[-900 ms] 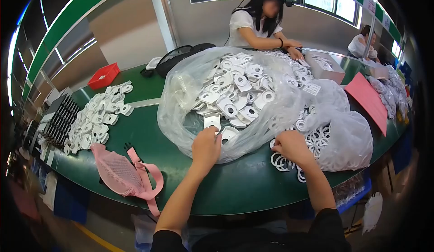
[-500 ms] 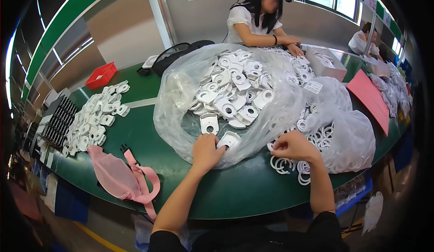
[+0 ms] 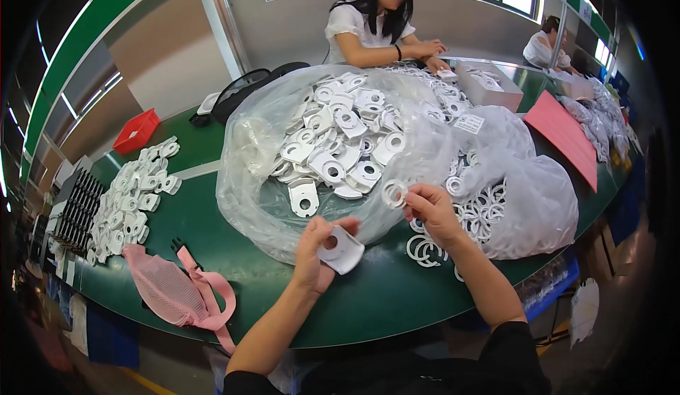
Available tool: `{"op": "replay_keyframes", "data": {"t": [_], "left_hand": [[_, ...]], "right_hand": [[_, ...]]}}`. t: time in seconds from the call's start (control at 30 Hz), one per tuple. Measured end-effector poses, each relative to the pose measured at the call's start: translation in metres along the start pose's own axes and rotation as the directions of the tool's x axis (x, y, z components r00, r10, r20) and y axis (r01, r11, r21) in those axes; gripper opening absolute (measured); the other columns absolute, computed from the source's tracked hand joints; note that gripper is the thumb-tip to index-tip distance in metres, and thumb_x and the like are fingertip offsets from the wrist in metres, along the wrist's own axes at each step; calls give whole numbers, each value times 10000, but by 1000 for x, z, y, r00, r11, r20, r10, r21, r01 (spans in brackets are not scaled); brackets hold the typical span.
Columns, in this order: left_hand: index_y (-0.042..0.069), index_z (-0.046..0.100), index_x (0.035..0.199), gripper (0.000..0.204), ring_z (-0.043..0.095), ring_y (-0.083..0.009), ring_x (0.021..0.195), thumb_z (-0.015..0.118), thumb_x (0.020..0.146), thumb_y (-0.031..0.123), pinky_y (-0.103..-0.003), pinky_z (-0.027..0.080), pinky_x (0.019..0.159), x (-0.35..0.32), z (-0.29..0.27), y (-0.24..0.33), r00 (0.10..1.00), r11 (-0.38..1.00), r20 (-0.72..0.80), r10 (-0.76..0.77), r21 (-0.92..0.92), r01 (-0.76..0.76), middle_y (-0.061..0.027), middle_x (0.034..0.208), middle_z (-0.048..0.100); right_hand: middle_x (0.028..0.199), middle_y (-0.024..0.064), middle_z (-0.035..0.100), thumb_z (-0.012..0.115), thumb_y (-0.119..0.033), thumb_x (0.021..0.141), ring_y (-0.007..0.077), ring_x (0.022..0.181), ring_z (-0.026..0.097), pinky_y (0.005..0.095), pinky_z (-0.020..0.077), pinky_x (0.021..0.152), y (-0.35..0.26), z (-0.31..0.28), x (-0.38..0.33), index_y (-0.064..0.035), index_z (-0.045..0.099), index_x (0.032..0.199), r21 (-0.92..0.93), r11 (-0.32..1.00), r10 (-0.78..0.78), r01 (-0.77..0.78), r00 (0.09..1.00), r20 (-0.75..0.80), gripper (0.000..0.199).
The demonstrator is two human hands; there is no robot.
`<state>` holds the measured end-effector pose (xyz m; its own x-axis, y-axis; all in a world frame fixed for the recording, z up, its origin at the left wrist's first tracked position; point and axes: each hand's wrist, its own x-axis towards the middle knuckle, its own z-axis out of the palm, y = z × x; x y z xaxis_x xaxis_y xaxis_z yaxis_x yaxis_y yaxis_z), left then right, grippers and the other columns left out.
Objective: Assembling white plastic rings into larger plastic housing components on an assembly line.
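My left hand (image 3: 316,257) grips a white plastic plate with a round hole (image 3: 343,250), held above the table by the near rim of a clear plastic bag (image 3: 248,214). Pinched in the fingers of my right hand (image 3: 434,214) is a white ring (image 3: 394,194), raised apart from the plate. Many similar white plates (image 3: 331,169) lie heaped in the open bag. To the right, loose white rings (image 3: 482,214) spill from a second plastic bag (image 3: 542,207), and several rings (image 3: 423,251) lie on the green table under my right hand.
On the left are a pile of white parts (image 3: 131,200), black stacked trays (image 3: 74,207), a red bin (image 3: 137,131) and a pink mesh bag (image 3: 166,285) with a strap. Across the table a person (image 3: 372,34) handles parts beside a box (image 3: 489,86). A pink sheet (image 3: 563,140) lies right.
My left hand has lifted a plate off the bag's near edge. My right hand has risen from the loose rings with one ring and moved left toward the plate. The view has shifted slightly.
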<state>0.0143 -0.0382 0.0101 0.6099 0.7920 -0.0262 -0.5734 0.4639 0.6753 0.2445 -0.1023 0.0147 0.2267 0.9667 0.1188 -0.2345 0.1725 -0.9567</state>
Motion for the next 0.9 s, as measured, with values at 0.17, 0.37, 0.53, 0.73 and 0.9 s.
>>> {"op": "replay_keyframes", "data": {"t": [0.17, 0.37, 0.53, 0.73, 0.9], "left_hand": [[107, 494, 929, 142, 521, -227, 872, 559, 825, 179, -442, 481, 813, -7, 7, -8, 953, 919, 204, -222, -282, 274, -72, 902, 499], [53, 341, 1325, 543, 577, -168, 991, 596, 845, 55, -292, 484, 832, -6, 7, -25, 991, 946, -1, -134, 297, 128, -98, 1140, 561], [16, 482, 1195, 319, 580, -145, 984, 499, 938, 205, -287, 479, 843, -1, -8, -33, 968, 956, 24, -249, 165, 242, -86, 1122, 575], [19, 490, 1150, 336, 587, -175, 967, 468, 953, 291, -304, 467, 874, -1, -12, -38, 971, 935, 18, -240, 272, 226, -93, 1079, 594], [16, 475, 1164, 377, 588, -207, 976, 470, 946, 324, -333, 485, 859, 0, -15, -32, 975, 939, -30, -221, 263, 221, -120, 1099, 590]], "right_hand": [[772, 0, 598, 552, -191, 913, 69, 677, 530, 206, 436, 622, 8, 11, -8, -22, 631, 918, 31, 986, 161, -164, 983, 89, 187], [747, 10, 606, 593, -147, 881, 73, 662, 544, 212, 440, 618, 5, 12, -13, -28, 639, 860, -88, 989, 131, -119, 980, 151, 129], [632, -31, 575, 696, -171, 793, 20, 569, 467, 193, 365, 508, 9, 24, -16, 1, 652, 751, -434, 897, 163, -83, 975, 152, 182], [589, 6, 569, 685, -210, 789, 49, 543, 482, 233, 387, 495, 10, 26, -17, 9, 638, 756, -497, 865, 143, -65, 982, 120, 226], [639, 66, 623, 720, -168, 738, 129, 560, 568, 248, 444, 540, -28, -1, -8, -26, 654, 762, -881, 454, -423, 133, 902, -82, 159]]}}
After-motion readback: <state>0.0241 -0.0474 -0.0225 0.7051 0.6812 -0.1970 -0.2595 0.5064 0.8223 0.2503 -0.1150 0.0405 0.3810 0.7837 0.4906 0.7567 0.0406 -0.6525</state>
